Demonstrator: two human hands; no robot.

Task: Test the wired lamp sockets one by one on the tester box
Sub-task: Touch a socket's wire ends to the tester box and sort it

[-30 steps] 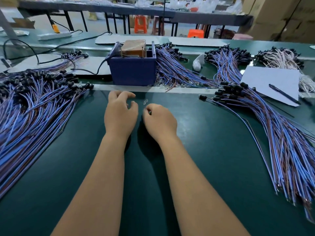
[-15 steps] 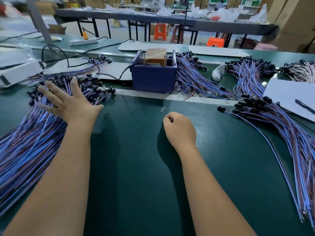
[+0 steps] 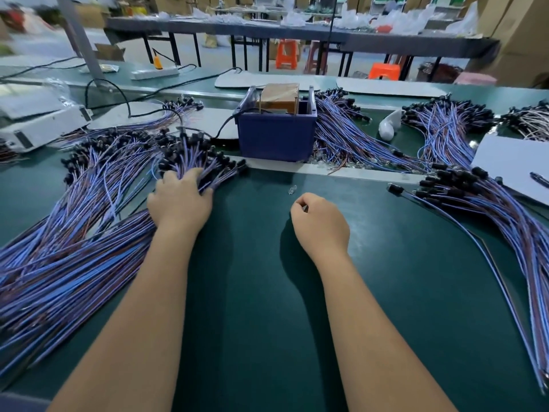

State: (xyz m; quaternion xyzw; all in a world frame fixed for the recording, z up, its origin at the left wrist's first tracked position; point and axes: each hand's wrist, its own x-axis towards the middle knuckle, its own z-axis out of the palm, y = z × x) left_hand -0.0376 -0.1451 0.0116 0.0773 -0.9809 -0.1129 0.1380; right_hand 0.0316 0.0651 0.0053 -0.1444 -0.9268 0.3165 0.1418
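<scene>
- The left hand [image 3: 179, 200] lies on the near edge of the left heap of wired lamp sockets [image 3: 89, 221], its fingers curled down into the blue and brown wires just behind their black socket heads; whether it holds one lead or several cannot be told.
- The right hand [image 3: 320, 223] rests on the mat with its fingers curled in; something small and pale shows at the fingertips, too small to name.
- A tiny clear bulb [image 3: 291, 190] lies on the mat just beyond the right hand, apart from it.
- The tester box [image 3: 276, 138], a blue bin, stands at the far edge of the mat between the hands; a brown taped block [image 3: 280, 95] sits inside it, and a black cable [image 3: 225, 126] runs off its left side.
- A second heap of wired sockets [image 3: 490, 215] fans out on the right, and more bundles [image 3: 347, 135] lie behind the box.
- The dark green mat [image 3: 255, 292] covers the bench.
- A white sheet [image 3: 514, 165] with a pen [image 3: 539, 179] lies far right, a white machine [image 3: 35, 123] far left.
- Behind stand long tables [image 3: 297, 34], orange stools [image 3: 286, 53] and cardboard cartons [image 3: 517, 31].
</scene>
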